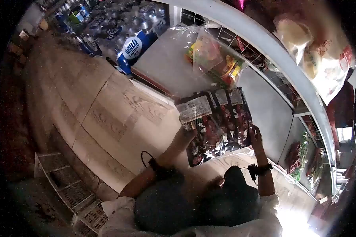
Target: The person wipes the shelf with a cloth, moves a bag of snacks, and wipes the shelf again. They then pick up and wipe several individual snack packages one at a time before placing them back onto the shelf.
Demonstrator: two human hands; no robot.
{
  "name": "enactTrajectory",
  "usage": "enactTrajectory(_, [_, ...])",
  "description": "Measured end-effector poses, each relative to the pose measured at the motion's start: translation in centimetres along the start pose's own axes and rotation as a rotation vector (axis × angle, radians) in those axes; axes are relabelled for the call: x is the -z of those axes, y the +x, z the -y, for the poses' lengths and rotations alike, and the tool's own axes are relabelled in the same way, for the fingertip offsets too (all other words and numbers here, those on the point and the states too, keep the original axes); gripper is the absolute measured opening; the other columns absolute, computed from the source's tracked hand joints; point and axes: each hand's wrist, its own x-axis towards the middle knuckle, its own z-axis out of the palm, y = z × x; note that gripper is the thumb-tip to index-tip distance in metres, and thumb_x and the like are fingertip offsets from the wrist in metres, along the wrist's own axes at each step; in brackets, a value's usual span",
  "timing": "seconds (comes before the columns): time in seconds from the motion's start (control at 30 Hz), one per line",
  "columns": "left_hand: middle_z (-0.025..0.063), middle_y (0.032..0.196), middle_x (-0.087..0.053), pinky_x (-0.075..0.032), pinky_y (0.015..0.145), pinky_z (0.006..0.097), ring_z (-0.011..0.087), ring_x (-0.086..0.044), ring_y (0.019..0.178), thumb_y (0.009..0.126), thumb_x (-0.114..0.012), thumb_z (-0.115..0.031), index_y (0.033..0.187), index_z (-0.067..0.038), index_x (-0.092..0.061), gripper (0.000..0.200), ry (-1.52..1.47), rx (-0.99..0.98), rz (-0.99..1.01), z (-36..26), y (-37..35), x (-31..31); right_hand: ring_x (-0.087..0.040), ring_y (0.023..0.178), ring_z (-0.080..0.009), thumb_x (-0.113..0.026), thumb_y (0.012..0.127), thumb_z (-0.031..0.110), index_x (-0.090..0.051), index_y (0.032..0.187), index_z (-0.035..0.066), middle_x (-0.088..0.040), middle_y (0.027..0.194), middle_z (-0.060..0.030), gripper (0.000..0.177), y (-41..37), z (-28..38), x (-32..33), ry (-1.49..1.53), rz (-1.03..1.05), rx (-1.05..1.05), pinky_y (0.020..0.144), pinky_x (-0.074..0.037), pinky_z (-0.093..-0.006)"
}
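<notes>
A wide, dark flat pack with red print and pale label panels spans the space between my hands, its glossy plastic wrap reflecting light. It looks like several packets side by side; the contents cannot be made out. My left hand grips its left edge, with the fingers partly hidden. On the opposite edge, my right hand is closed with fingers bent round the side. Just beyond the pack, a clear plastic bag with yellow, green and red packaging lies on a grey shelf board.
Shrink-wrapped bottles with blue labels stand at the upper left. A curved white shelf edge with wire mesh runs along the right. Plastic bags hang at the upper right. Grey plastic crates sit on the wood-look floor at lower left.
</notes>
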Motion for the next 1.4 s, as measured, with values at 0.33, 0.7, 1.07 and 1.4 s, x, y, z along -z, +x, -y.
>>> enactTrajectory(0.33, [0.0077,0.112,-0.048,-0.042,0.082,0.0293,0.0156,-0.048,0.098,0.087,-0.048,-0.018,0.120,-0.004,-0.037,0.037,-0.136,0.023,0.032,3.2,1.3,-0.1,-0.050,0.064,-0.0064,-0.050,0.086,0.028,-0.039,0.122,0.006,-0.055,0.079,-0.0018,0.044,-1.1,2.5,-0.2,-0.039,0.035,0.027,0.053,-0.042,-0.0211])
enactTrajectory(0.7, [0.0105,0.114,-0.047,-0.041,0.086,0.0342,0.0214,-0.049,0.099,0.087,-0.047,-0.017,0.119,-0.005,-0.041,0.035,-0.252,-0.009,0.065,-0.6,0.0,-0.1,-0.049,0.090,-0.0138,-0.045,0.088,0.013,-0.031,0.126,0.002,-0.047,0.105,-0.0090,0.042,-2.2,1.4,0.8,-0.393,0.076,0.187,0.071,-0.045,-0.0253])
enactTrajectory(1.07, [0.0052,0.096,-0.054,-0.043,0.075,0.0295,0.0138,-0.050,0.088,0.080,-0.059,-0.033,0.115,-0.001,-0.040,0.051,-0.105,-0.104,-0.087,-0.6,-0.8,-0.4,-0.022,0.124,-0.0352,-0.077,0.049,0.036,-0.040,0.124,0.016,-0.022,0.136,-0.0169,0.086,-7.1,5.0,-7.8,-1.148,0.365,0.798,0.101,-0.011,-0.0533])
enactTrajectory(1.4, [0.0180,0.086,-0.057,-0.045,0.069,0.0323,0.0249,-0.057,0.082,0.072,-0.065,-0.042,0.103,0.004,-0.038,0.062,0.139,-0.086,-0.265,3.2,0.1,-0.9,-0.025,0.123,-0.0346,-0.054,0.070,0.006,-0.041,0.120,0.014,-0.030,0.131,-0.0161,0.052,-4.7,1.1,-9.5,-1.171,0.020,0.925,0.100,-0.015,-0.0525])
